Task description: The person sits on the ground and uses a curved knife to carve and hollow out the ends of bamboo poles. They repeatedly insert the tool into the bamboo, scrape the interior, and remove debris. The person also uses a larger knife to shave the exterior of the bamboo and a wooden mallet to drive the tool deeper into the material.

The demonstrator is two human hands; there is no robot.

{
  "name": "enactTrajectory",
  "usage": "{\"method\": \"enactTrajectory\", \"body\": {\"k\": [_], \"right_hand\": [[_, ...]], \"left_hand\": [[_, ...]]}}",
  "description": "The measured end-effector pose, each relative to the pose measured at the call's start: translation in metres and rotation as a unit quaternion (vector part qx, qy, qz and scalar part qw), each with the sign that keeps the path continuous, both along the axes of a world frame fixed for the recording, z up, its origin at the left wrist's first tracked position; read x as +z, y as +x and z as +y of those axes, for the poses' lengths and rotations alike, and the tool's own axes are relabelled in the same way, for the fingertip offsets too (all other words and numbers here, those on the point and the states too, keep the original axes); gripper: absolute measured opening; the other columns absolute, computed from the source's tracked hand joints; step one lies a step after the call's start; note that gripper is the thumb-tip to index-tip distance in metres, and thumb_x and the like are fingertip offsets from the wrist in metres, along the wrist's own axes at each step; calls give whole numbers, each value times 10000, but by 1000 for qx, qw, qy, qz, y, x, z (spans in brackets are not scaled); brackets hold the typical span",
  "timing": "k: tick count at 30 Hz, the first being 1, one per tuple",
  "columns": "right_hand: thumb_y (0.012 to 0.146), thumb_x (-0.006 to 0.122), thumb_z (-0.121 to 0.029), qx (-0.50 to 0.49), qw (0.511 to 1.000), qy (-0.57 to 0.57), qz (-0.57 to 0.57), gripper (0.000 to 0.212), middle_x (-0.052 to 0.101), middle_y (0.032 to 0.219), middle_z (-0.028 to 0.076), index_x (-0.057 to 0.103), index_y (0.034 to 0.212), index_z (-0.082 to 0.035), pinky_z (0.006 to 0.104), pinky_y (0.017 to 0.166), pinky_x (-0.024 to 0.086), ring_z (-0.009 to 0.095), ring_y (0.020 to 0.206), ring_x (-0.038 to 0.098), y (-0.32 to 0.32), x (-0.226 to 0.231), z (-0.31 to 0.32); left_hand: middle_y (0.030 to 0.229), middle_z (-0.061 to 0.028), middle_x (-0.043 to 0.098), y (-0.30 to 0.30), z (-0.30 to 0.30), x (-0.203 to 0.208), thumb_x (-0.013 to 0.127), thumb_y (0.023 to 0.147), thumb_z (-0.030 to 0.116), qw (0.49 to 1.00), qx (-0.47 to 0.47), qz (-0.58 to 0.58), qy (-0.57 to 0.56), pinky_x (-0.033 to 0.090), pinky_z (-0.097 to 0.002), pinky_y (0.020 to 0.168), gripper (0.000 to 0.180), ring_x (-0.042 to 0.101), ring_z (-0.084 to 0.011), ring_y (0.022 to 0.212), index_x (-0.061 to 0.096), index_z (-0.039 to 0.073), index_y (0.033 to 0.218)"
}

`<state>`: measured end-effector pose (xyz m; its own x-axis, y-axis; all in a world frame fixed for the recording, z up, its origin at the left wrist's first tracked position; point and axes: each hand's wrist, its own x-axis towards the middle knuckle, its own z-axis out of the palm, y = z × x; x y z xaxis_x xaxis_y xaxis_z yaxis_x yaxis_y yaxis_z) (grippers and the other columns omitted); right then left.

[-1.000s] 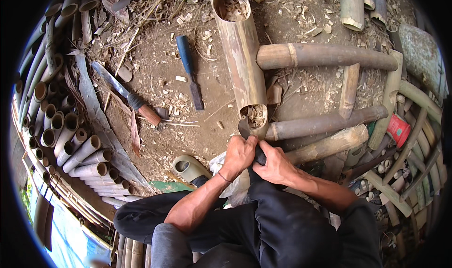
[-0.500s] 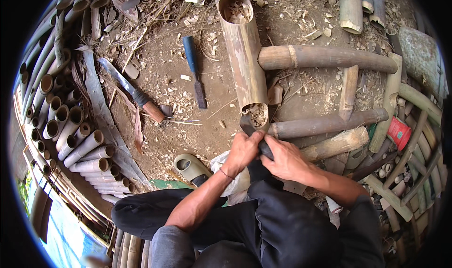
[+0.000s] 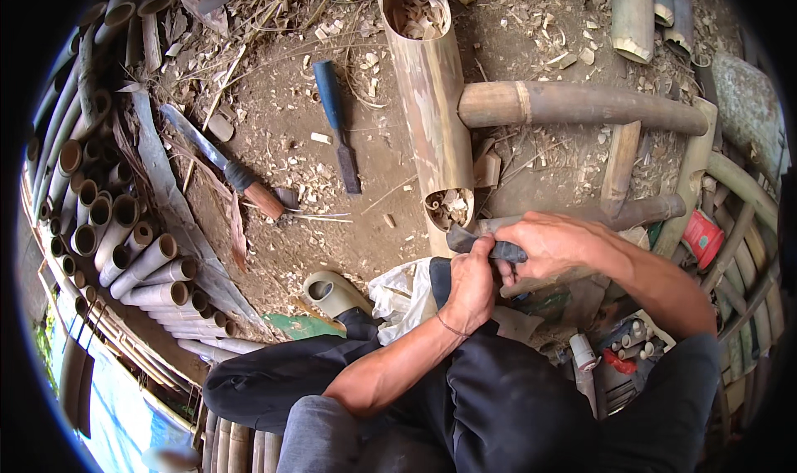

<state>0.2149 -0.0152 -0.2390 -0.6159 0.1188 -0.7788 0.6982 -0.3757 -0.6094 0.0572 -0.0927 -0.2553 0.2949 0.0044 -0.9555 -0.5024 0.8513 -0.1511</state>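
A small knife (image 3: 461, 240) with a short grey blade and a dark wrapped handle lies across my two hands. My right hand (image 3: 552, 245) closes round its handle from the right. My left hand (image 3: 469, 289) is closed at the blade end, its thumb against the knife; the undersides of its fingers are hidden. Just beyond the blade is the lower end of a thick bamboo tube (image 3: 427, 116). Two oval openings are cut in this tube, both with curled shavings (image 3: 451, 205) inside. A bamboo crosspiece (image 3: 581, 105) joins the tube's right side.
A blue-handled chisel (image 3: 338, 120) and a wooden-handled machete (image 3: 222, 157) lie on the shaving-strewn ground. Bamboo tubes (image 3: 149, 261) are stacked at left. Near my knees are a clog (image 3: 336, 294) and a white plastic bag (image 3: 403, 298). A red packet (image 3: 704, 239) sits at right.
The knife has swung from pointing up into the lower opening to lying crosswise below it. My right hand has moved up and right, its elbow outward; my left hand has shifted slightly right and down.
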Motion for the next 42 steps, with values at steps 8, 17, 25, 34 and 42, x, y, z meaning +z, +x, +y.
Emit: {"method": "enactTrajectory", "body": {"k": [8,17,25,34,42], "right_hand": [[789,689,-166,-312,948,-4,-64,269,688,844,231,600,958,23,442,745,521,399,861,679,-55,6,-70],[789,665,-125,-468,876,64,-93,374,643,837,293,501,1082,40,470,689,512,460,846,648,-115,-7,-103],[785,647,-118,-458,878,97,-101,391,635,851,310,488,1105,41,504,731,503,488,873,623,-119,-6,-106],[816,650,-170,-235,902,253,-260,348,668,950,225,531,1116,-39,535,779,509,453,900,634,-61,11,-91],[804,667,-186,38,913,341,-220,217,682,729,166,640,965,-43,460,667,544,367,723,684,-34,24,-2]], "left_hand": [[504,-136,542,-51,18,-13,493,901,226,909,-383,79,141,417,-359,401,427,520,-221,403,570,-61,594],[601,-339,542,-81,49,-25,508,869,300,720,-620,122,288,507,-494,639,491,658,-447,657,583,-142,669],[708,-377,556,-83,49,-24,518,872,305,686,-636,128,330,502,-515,659,479,629,-510,740,601,-135,701],[559,-57,543,-34,33,-10,496,933,273,889,-362,44,278,426,-319,488,404,511,-149,494,585,-4,653],[596,-14,496,-12,42,-14,467,986,236,971,-114,-3,211,432,-292,546,306,478,-127,532,636,3,880]]}}
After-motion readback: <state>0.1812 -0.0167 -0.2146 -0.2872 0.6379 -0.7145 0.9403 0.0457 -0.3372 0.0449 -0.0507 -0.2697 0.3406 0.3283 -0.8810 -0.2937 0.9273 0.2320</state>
